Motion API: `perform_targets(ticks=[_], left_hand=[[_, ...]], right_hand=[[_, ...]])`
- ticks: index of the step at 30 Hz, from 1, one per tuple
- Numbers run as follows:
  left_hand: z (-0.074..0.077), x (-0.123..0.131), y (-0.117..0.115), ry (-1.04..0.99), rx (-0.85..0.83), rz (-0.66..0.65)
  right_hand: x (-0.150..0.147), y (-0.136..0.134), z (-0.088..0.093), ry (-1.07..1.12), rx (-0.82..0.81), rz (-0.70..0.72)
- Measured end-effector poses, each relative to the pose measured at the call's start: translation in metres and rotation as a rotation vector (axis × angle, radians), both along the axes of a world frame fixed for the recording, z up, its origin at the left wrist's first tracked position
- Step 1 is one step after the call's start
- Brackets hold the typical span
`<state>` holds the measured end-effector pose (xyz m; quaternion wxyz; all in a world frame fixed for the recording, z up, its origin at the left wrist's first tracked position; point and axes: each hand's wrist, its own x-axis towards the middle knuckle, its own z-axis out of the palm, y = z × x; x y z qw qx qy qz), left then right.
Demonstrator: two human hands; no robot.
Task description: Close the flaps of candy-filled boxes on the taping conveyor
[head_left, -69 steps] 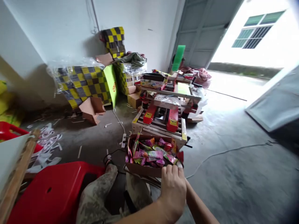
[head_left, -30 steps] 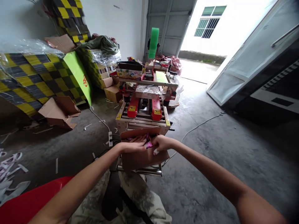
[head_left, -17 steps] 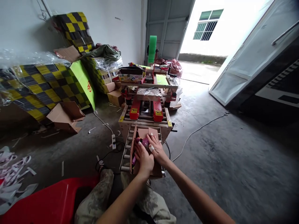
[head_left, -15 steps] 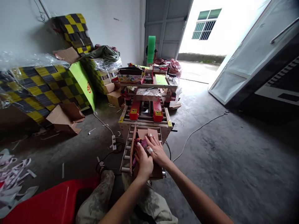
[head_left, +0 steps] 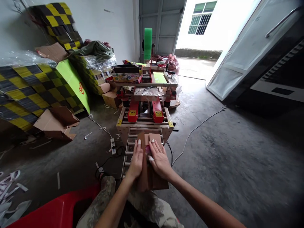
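A brown cardboard box [head_left: 156, 182] rests on the metal roller conveyor [head_left: 129, 153] in front of my knees, its long flaps partly folded over. My left hand [head_left: 136, 160] lies along the left flap with its fingers stretched out. Flat on the right flap is my right hand [head_left: 160, 158], fingers extended. White tape wraps some fingertips on both hands. Between the flaps a narrow gap shows a bit of a purple package [head_left: 148, 150]; the rest of the contents is hidden.
Beyond the box stands a carton-sealing machine with red side units [head_left: 133, 110] and a green tape roll [head_left: 148, 42]. A power strip [head_left: 113, 146] and cables lie on the floor. A red plastic stool [head_left: 54, 205] is at lower left, and black-and-yellow stacks [head_left: 35, 88] stand along the wall.
My left hand has moved out of the box opening to the left flap, which is now folded inward over the purple packages. My right hand stays on the right flap.
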<state>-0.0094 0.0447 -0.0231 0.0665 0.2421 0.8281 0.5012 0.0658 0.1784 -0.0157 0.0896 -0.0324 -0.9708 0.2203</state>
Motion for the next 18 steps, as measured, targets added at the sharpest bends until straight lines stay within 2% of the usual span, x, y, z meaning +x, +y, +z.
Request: perform_targets(ticks=[3, 5, 7, 10, 13, 15, 18], left_hand=[[0.006, 0.017, 0.012, 0.152, -0.314, 0.032], [0.016, 0.023, 0.015, 0.172, -0.453, 0.054], [0.022, 0.023, 0.016, 0.135, -0.501, 0.075], [0.02, 0.012, 0.018, 0.07, -0.394, 0.076], [0.012, -0.004, 0.019, 0.009, -0.149, 0.03], [0.009, -0.009, 0.015, -0.064, 0.005, 0.101], [0.007, 0.001, -0.003, -0.079, 0.165, 0.316]], right_hand=[[0.0, 0.01, -0.002, 0.064, -0.182, 0.009], [0.002, 0.01, -0.001, 0.069, -0.153, 0.045], [0.01, 0.003, 0.001, 0.051, -0.023, 0.125], [0.03, -0.012, 0.0, 0.059, 0.193, 0.262], [0.037, -0.009, -0.005, 0.1, 0.32, 0.295], [0.022, 0.009, -0.007, 0.132, 0.349, 0.329], [-0.038, 0.031, -0.015, 0.263, 0.276, 0.393]])
